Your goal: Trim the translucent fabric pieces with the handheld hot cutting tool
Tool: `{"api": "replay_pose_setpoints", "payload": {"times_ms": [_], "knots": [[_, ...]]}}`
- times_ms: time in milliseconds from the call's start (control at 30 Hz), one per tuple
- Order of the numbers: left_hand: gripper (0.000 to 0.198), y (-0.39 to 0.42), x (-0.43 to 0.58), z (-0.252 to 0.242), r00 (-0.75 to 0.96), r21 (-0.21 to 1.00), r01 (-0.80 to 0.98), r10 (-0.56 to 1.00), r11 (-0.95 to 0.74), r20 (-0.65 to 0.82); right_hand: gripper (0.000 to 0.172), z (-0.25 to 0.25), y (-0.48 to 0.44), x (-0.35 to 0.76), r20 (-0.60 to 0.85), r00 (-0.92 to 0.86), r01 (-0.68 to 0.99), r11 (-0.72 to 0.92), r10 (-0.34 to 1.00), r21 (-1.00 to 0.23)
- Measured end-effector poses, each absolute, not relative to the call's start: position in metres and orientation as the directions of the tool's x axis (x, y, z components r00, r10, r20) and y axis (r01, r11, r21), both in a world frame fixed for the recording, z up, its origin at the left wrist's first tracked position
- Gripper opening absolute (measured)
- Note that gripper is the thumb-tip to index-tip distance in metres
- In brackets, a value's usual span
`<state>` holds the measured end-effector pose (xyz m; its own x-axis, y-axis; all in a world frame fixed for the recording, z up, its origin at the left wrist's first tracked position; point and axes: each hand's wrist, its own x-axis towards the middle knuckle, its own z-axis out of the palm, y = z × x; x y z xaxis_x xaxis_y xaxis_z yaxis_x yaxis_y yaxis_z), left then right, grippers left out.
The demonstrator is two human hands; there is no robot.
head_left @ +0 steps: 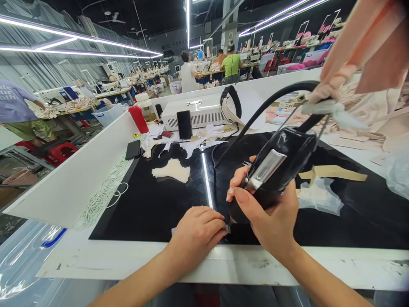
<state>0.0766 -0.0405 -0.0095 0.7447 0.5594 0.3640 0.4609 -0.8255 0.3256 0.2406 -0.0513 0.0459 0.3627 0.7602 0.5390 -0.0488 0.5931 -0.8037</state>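
My right hand [271,213] is wrapped round a black corded hand tool [281,157] with a silver lever on its side. The tool leans, its lower end close to the black mat [137,213]. A knotted pale pink fabric strip [338,81] is tied at its top. My left hand [198,228] rests on the mat's near edge, its fingers curled together beside the tool's lower end. A small pale edge [228,229] shows at its fingertips; the rest of that piece is hidden. Farther off lies a cream fabric piece [172,170].
Tape strip [338,172] and translucent scrap [322,196] lie to the right. Pale green elastic loops [105,194] line the left wall. A phone [184,124] leans on a white vented box [201,111] at the back. The black cord [265,104] arches overhead. People sit at sewing tables beyond.
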Motion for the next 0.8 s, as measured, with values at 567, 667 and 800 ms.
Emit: {"api": "replay_pose_setpoints", "payload": {"times_ms": [567,667,800], "knots": [[0.012,-0.0412,0.0744,-0.0108,0.730,0.292,0.463,0.547,-0.837,0.410,0.034,0.0470,-0.0509,0.2394,0.522,0.392,-0.065,0.588,0.758,-0.806],[0.013,-0.0418,0.0749,-0.0099,0.726,0.303,0.464,0.553,-0.832,0.408,0.033,0.0480,-0.0509,0.2386,0.526,0.397,-0.064,0.594,0.752,-0.802],[0.011,-0.0424,0.0759,-0.0084,0.722,0.329,0.456,0.560,-0.827,0.406,0.034,0.0476,-0.0510,0.2390,0.528,0.375,-0.082,0.595,0.762,-0.800]]}}
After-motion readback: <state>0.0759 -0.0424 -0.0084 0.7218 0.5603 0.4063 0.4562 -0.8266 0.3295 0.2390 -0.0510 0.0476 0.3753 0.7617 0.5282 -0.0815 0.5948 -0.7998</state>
